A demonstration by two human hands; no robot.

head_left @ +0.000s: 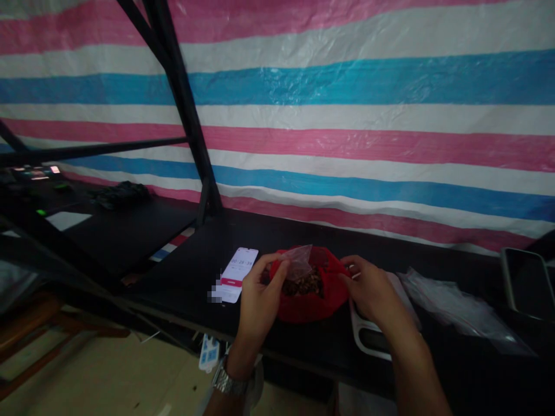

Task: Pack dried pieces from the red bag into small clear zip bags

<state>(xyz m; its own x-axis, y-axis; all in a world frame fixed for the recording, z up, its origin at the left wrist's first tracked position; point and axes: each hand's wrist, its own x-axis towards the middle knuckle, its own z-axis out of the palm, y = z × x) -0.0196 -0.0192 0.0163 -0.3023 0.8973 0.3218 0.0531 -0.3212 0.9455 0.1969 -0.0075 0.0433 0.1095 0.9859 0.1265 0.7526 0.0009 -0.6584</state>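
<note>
A red bag (303,311) sits open on the black table, with small brown pieces (309,284) inside it. My left hand (262,292) is at the bag's left rim, its thumb and fingers pinched on a small clear plastic bag (300,259) that hangs over the opening. On the right side my right hand (368,286) has its fingers closed on the red bag's rim. Partly under my right forearm lies a white kitchen scale (362,335), its surface mostly hidden.
A phone (236,274) with a lit timer screen lies left of the red bag. Several clear plastic bags (459,306) are piled to the right, near a dark-screened device (526,283). A black metal frame (186,115) rises at the left; striped sheeting (368,144) hangs behind.
</note>
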